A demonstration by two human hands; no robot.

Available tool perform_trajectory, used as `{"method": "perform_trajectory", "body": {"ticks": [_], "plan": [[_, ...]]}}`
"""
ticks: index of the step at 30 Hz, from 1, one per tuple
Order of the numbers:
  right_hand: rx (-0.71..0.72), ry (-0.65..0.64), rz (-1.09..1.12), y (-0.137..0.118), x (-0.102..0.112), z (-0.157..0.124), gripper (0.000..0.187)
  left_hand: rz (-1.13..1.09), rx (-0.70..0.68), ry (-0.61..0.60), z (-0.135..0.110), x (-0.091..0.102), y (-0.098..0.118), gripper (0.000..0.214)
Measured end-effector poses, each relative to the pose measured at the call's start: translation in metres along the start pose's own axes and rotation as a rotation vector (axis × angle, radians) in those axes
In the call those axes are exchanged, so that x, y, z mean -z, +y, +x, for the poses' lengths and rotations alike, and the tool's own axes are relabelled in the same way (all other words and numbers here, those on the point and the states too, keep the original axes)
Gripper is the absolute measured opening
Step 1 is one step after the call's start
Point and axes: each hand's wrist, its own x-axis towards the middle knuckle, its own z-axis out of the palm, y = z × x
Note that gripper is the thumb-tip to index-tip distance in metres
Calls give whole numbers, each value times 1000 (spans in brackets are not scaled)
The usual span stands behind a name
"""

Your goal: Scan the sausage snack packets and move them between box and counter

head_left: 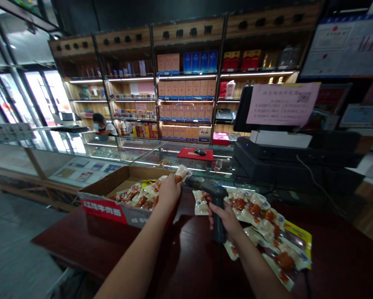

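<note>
My left hand (168, 192) is closed on a small sealed snack packet (180, 172), lifted over the near edge of an open cardboard box (111, 189) that holds several more packets (136, 196). A black handheld barcode scanner (216, 199) is gripped by its handle in my right hand (225, 218), with its head turned toward the lifted packet. Beneath and right of that hand, several similar packets (267, 232) lie spread on the dark wooden counter (186, 253).
A black cash register (267, 160) with a paper notice (283, 104) stands at the right. Beyond it, a glass display counter (89, 151) carries a red mat and a mouse (199, 152). Stocked shelves (186, 95) line the back wall. Another person (101, 123) sits far left.
</note>
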Motion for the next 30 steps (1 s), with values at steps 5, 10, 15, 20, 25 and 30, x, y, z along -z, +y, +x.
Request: {"method": "perform_trajectory", "body": {"ticks": [5,10,15,20,25,30], "plan": [[22,-27,-37,-12,-22,5,30,131,131,-44,20,12,-33,28],[25,-53,3,-13,-28,6,33,72,102,105,25,7,-39,32],[27,-6,9,-9,-19,3,38,-26,-12,219,19,9,-28,26],[49,39,18,-6,-1,-1,37,-234,-209,157,-5,-4,1,23],[51,108,39,-1,21,-7,39,-171,-103,-205,-26,-54,26,28],[45,143,69,12,38,-12,32,-95,70,-449,-30,-97,32,43]]}}
